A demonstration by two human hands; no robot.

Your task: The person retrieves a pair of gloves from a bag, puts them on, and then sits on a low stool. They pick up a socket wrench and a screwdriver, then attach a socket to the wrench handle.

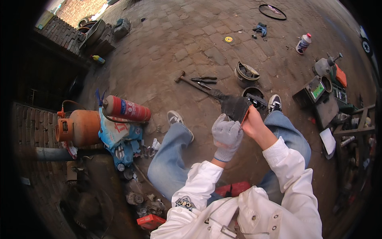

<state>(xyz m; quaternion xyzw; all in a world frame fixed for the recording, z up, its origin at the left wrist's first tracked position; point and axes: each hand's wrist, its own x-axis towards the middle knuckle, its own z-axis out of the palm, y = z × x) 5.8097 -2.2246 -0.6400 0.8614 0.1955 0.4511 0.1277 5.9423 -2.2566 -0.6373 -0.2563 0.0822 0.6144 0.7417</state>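
Note:
My left hand, in a grey knit glove, grips the near edge of a black glove-like piece with an orange-red edge. Bare, my right hand holds the same piece by its right side. The far end of the black piece reaches over the handle of a hammer lying on the brick paving. Black-handled pliers lie beside the hammer. Just beyond my right hand, a dark metal or plastic part rests on a round container.
A bucket stands ahead. Leftward are a red fire extinguisher, an orange gas cylinder and a blue bag. To the right stand a battery and a metal rack. Farther off are a white bottle and blue-black gloves.

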